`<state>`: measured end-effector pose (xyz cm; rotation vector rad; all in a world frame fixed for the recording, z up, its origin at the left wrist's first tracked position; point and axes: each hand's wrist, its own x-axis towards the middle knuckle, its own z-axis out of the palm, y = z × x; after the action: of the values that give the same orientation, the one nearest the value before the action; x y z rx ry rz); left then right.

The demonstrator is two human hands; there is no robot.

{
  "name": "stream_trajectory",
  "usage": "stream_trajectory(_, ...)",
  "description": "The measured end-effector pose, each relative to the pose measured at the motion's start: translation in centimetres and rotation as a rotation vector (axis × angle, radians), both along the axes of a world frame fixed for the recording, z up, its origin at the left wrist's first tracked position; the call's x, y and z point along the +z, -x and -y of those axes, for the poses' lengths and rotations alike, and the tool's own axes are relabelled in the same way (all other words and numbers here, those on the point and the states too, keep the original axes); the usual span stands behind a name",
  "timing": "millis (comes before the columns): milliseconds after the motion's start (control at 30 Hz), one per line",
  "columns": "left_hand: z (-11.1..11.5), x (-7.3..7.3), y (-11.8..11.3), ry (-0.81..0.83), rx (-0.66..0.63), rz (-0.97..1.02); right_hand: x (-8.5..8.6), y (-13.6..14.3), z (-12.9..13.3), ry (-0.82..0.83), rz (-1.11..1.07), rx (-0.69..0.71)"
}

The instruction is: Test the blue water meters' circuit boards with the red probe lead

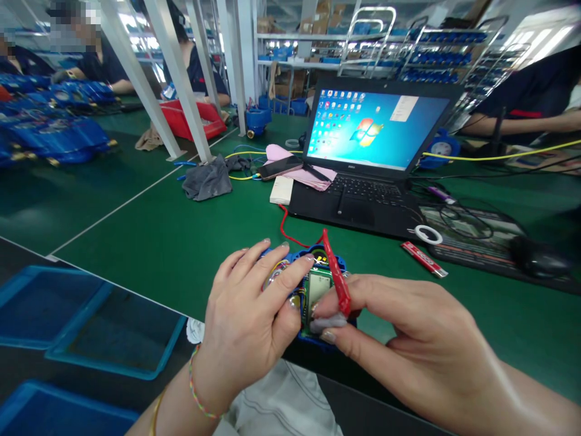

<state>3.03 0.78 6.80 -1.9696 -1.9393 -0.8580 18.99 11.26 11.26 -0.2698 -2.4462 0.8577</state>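
Observation:
A blue-housed device [321, 290] with a green circuit board and coloured wires lies at the table's front edge. Over its left part rests my left hand [254, 303], fingers spread, the index finger reaching across the housing. My right hand [399, 321] pinches a grey piece [327, 322] with a red-wrapped cable end [336, 272] between thumb and fingers, low over the board's right side. From the red wrapping a thin red cable [285, 225] runs back to a small white box [281, 190]. Whether the grey piece touches the board is hidden by my fingers.
Behind stands an open laptop [363, 130], with pink sheets [313, 172] and a phone [280, 167] beside it. A grey cloth [207, 179] lies left; a red-and-white packet [424, 259], white ring [428, 234] and mouse [540, 255] lie right. People sit at both sides.

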Motion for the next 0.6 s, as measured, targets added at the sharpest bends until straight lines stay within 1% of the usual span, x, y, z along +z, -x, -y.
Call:
stream_trajectory(333, 0.01, -0.06, 0.03, -0.008, -0.001, -0.019, -0.19, 0.12, -0.04, 0.004, 0.003, 0.011)
stream_trajectory(600, 0.16, -0.04, 0.08, -0.003, -0.001, -0.028, -0.28, 0.09, 0.09, -0.045, -0.007, -0.021)
